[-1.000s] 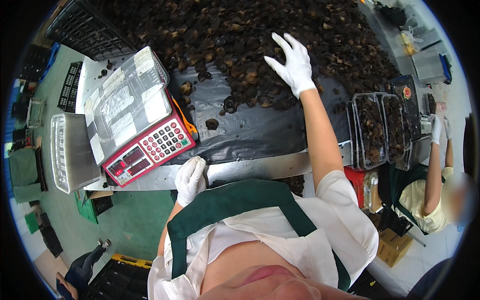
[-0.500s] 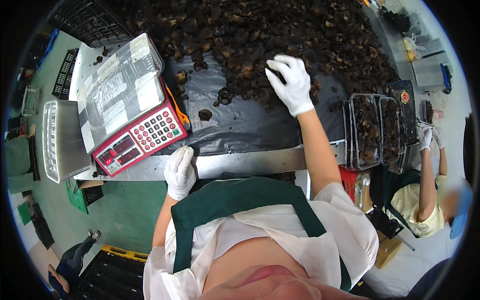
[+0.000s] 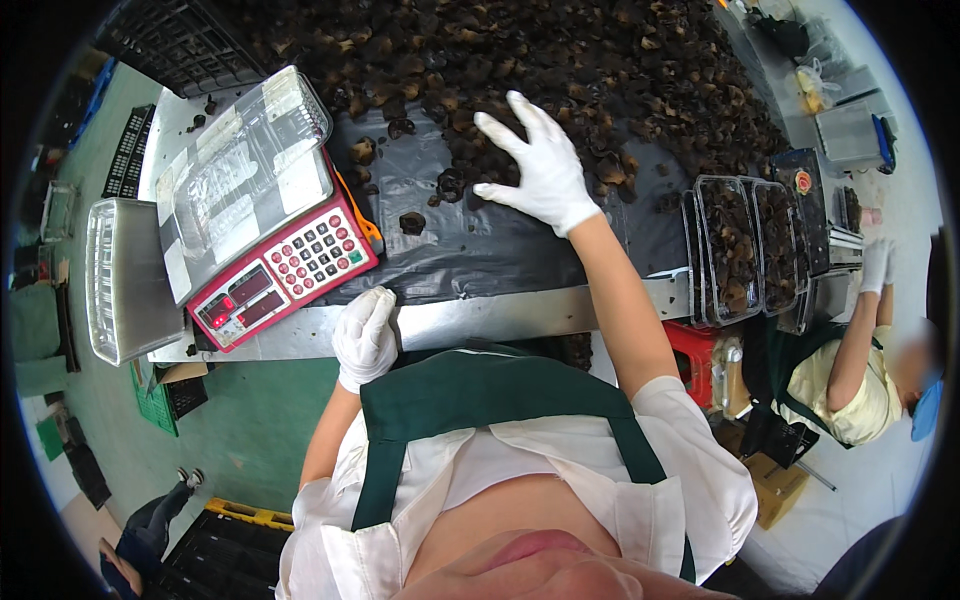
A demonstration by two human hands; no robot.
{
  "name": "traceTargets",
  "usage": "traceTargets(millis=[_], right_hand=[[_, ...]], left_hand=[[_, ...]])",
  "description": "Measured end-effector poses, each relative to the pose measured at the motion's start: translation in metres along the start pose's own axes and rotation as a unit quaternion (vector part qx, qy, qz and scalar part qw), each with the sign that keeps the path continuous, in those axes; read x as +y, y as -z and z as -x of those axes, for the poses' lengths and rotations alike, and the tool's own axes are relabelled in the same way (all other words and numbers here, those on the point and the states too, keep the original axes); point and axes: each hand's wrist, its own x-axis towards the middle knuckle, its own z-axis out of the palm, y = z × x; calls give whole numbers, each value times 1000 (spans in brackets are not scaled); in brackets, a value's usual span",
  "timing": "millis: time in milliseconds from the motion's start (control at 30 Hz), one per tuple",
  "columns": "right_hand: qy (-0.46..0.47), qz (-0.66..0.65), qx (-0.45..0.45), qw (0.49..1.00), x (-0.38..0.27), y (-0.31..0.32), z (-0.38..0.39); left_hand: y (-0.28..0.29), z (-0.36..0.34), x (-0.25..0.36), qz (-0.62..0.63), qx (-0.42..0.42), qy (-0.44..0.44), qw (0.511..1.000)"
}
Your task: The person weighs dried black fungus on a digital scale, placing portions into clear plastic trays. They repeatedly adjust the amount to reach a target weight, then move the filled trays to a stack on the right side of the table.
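My right hand (image 3: 540, 168), in a white glove, has its fingers spread over the near side of a broad heap of dark brown wood ear mushrooms (image 3: 560, 50). Nothing shows in its grasp. My left hand (image 3: 365, 338), gloved too, is curled closed at the metal table edge (image 3: 490, 318), near the scale; what it holds, if anything, is hidden. A red digital scale (image 3: 310, 250) with a keypad stands at the left, bearing clear plastic trays (image 3: 225, 180). A few loose pieces, such as one mushroom (image 3: 412, 223), lie on the black plastic sheet (image 3: 450, 265).
On the right, clear trays (image 3: 735, 245) filled with mushrooms stand close together at the table edge. Beyond them, a co-worker's gloved hands (image 3: 876, 265) are raised. A stack of clear trays (image 3: 130, 280) is left of the scale, and a black crate (image 3: 185, 45) stands behind it.
My right hand has shifted slightly left, and its bent fingers have spread apart. My left hand stays closed at the table edge. The co-worker's hands have moved a little.
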Motion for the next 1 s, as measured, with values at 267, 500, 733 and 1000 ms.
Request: traceTargets(millis=[267,500,733,1000], right_hand=[[97,75,40,992,-24,-24,-17],[6,22,290,957,5,-16,29],[-157,85,220,959,33,-2,60],[-89,53,79,992,-15,-4,48]], left_hand=[[0,-2,-2,24,0,-10,1000],[4,2,-9,69,-25,-19,997],[10,3,-10,113,-19,-9,993],[10,6,-13,130,20,25,991]])
